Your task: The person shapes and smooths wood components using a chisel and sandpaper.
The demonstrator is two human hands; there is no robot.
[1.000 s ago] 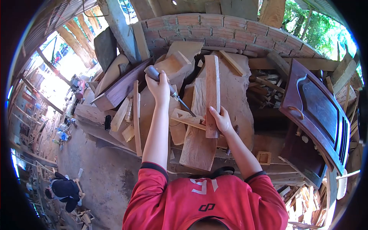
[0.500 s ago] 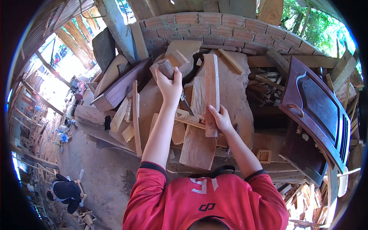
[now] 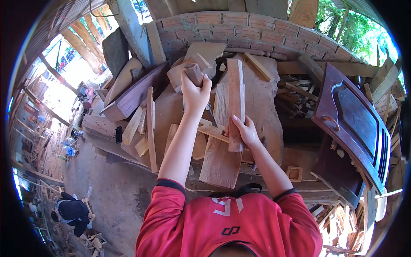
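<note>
Gripping the round brown wooden handle (image 3: 194, 74) of a thin-bladed tool, the left hand (image 3: 196, 95) has its fingers wrapped around it. The right hand (image 3: 245, 132) pinches the near end of a long, squared, reddish-brown wooden bar (image 3: 236, 92) between thumb and fingers (the fingertips behind it are hidden). A narrow, pale wooden piece (image 3: 213, 131) lies across a broad brown plank (image 3: 220, 169) on the rough-edged wooden worktop (image 3: 262, 100). Relative to the left hand, it lies rightward and nearer the body; the right hand is closer, just beside its right end. Its long axis runs crosswise; the bar's points away from the wearer. Tip contact of the metal blade (image 3: 210, 111) cannot be told.
</note>
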